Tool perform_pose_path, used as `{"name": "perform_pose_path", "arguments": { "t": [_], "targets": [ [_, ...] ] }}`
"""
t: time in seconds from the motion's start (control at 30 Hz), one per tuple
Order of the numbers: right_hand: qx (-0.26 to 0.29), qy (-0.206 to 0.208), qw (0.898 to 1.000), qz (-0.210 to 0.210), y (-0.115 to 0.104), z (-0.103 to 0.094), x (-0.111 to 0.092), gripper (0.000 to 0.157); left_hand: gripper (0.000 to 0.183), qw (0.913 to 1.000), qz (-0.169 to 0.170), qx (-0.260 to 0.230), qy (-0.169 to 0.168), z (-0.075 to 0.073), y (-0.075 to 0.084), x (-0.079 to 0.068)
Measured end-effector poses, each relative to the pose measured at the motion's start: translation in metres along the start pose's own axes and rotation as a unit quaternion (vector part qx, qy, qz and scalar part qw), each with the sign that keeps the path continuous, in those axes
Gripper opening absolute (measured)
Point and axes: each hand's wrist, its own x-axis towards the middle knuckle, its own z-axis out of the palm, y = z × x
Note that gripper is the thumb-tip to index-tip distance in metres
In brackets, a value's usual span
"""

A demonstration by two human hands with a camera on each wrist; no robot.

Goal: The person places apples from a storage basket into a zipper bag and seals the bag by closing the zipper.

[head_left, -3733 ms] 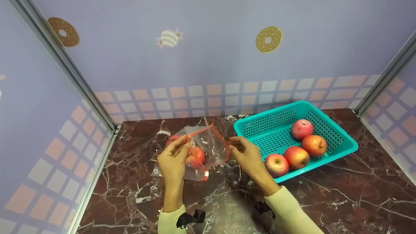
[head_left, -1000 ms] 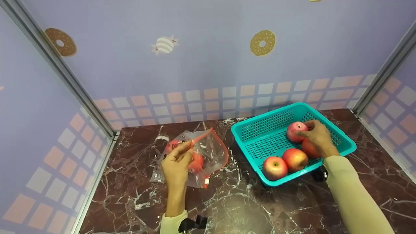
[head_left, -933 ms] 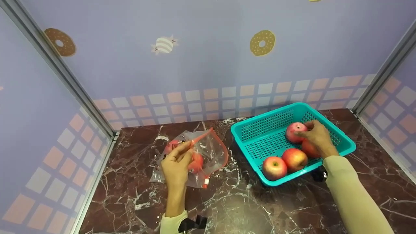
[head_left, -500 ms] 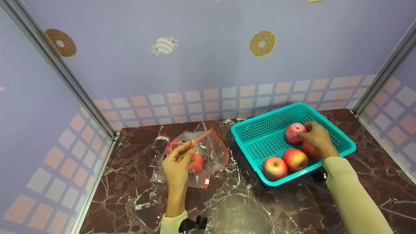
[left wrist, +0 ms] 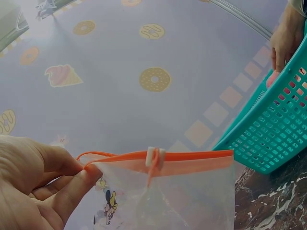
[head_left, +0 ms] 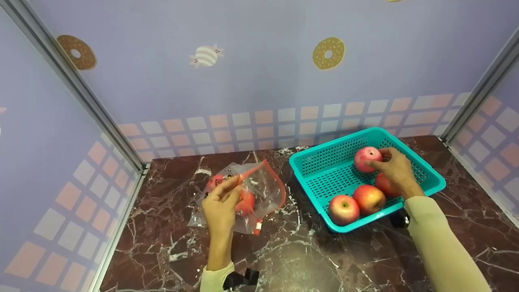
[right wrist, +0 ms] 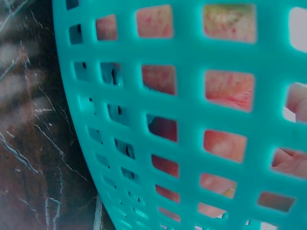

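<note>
On the marbled tabletop, a clear zip bag lies with its orange-edged mouth parted, to the left of a teal basket. The person's left hand pinches that edge between thumb and fingers, and red fruit shows through the plastic. A white slider sits on the orange edge. At the basket's right part, the right hand has thumb and fingers curled around a pinkish-red apple; whether it touches the basket's floor cannot be told. Three other apples line the basket's near side, one partly hidden by the right hand.
</note>
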Motion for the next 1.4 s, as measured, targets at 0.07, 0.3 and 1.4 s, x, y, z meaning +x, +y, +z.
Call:
{"name": "perform_pose_path", "arguments": {
  "t": [0.07,0.3,1.4],
  "targets": [
    [0.002,0.002,1.0,0.0,-0.001,0.0,-0.001,0.081,0.024,1.0,-0.005,-0.002,0.001,0.0,0.001,0.0],
    [0.017,0.006,1.0,-0.004,-0.002,-0.002,-0.005,0.087,0.024,0.9999,-0.01,-0.007,0.002,0.001,0.002,0.0],
    [0.237,0.016,0.971,-0.034,-0.053,0.04,-0.044,0.061,0.025,0.9997,-0.022,-0.008,0.01,-0.002,0.002,-0.001]
  ]
}}
